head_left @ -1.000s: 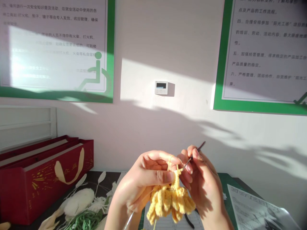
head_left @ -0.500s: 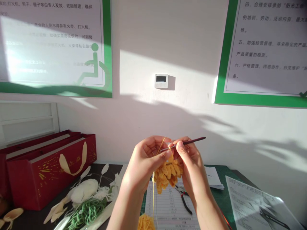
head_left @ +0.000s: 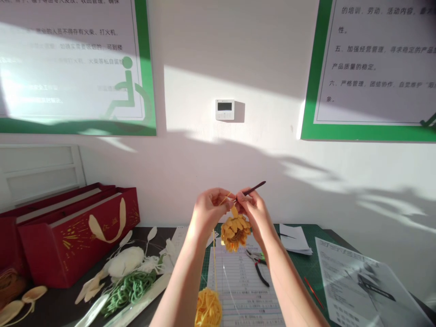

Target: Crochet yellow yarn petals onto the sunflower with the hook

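Above a green cutting mat (head_left: 299, 247) hangs a crocheted yellow sunflower head (head_left: 235, 232), its petals finished around a dark centre. Its yellow strand (head_left: 214, 259) remains uncut, running to a loose yarn ball (head_left: 208, 309). The left hand (head_left: 211, 210) pinches the strand; the right hand (head_left: 254, 213) pinches a slim dark crochet hook (head_left: 254, 188).

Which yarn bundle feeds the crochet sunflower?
The yellow yarn ball: its strand rises to the left hand; the green yarn lies apart.
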Action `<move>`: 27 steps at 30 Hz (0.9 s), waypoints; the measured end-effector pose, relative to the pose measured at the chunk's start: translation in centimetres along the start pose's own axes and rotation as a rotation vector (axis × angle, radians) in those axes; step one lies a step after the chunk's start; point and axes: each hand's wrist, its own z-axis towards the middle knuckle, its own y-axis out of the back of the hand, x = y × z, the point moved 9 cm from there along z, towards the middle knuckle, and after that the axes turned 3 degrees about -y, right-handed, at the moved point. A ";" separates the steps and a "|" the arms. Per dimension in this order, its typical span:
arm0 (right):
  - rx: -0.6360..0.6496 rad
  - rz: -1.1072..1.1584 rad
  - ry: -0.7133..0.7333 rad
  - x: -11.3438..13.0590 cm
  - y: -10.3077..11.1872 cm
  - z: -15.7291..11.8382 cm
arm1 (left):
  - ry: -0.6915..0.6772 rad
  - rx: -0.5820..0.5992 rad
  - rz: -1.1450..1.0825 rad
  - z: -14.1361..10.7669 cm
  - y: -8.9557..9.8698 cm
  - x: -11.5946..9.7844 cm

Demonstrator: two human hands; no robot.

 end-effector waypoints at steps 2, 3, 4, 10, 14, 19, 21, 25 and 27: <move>0.018 -0.015 -0.078 -2.6 0.3 0.9 | 0.061 0.031 0.051 1.1 -0.1 2.1; 0.019 -0.025 -0.122 -4.1 0.6 1.3 | 0.097 0.045 0.075 1.6 -0.2 3.4; 0.019 -0.034 -0.169 -5.7 0.8 1.7 | 0.137 0.054 0.097 2.1 -0.2 4.8; 0.005 -0.079 -0.462 -15.2 1.6 1.3 | 0.368 0.033 0.121 2.3 -0.2 13.2; 0.001 -0.068 -0.577 -19.5 1.6 -1.0 | 0.413 0.001 0.034 -0.9 -0.1 16.3; -0.027 0.000 -0.587 -22.1 1.9 -3.3 | 0.383 0.001 -0.132 -3.3 0.2 17.9; -0.040 0.033 -0.566 -22.4 1.9 -3.7 | 0.389 -0.007 -0.171 -3.5 0.4 18.7; -0.073 0.104 -0.515 -22.5 2.0 -4.1 | 0.362 -0.010 -0.243 -3.8 0.1 19.4; -0.101 0.136 -0.484 -22.3 2.2 -4.1 | 0.340 0.006 -0.289 -4.0 -0.3 19.6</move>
